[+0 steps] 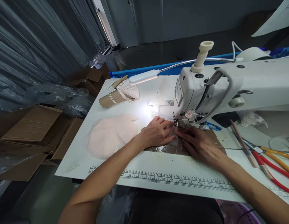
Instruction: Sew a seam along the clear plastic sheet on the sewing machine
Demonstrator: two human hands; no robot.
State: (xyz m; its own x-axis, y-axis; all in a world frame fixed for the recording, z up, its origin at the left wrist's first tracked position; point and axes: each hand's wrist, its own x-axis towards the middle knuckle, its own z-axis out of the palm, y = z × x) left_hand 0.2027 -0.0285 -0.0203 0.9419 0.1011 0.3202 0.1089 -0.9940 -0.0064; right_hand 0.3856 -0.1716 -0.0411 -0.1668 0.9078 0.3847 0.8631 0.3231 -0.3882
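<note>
Leaning over the white sewing table (pixel 72 168), the person has both hands flat at the foot of the sewing machine (pixel 228 90), pressing down a small, thin, see-through piece of fabric (pixel 174 140) that lies on a glossy brown patch (pixel 168 149) set into the tabletop. The left hand (pixel 156 132) lies palm down with its fingers spread, the tips touching the cloth just beside the presser foot (pixel 179 123); the right hand (pixel 198 144) rests likewise, fingers stretched toward the same spot, neither hand clenched nor pinching anything that I can make out. The piece looks featherlight and limp, the kind of sheer stuff that would wrinkle or skid on that shiny patch, so I would judge that flat fingertips on either side of the needle line, close to the foot, are the sensible hold, rather than a pinch at an edge. A gooseneck lamp (pixel 144 76) throws a hard glare there, so the needle itself is hard to see. To the left lies a pale pink, rounded piece of cloth (pixel 109 133), further back a roll of brown paper with lace (pixel 116 95). On the right, well apart from the hands, lie red-handled pliers (pixel 272 168), and a printed ruler (pixel 172 180) runs along the near edge
</note>
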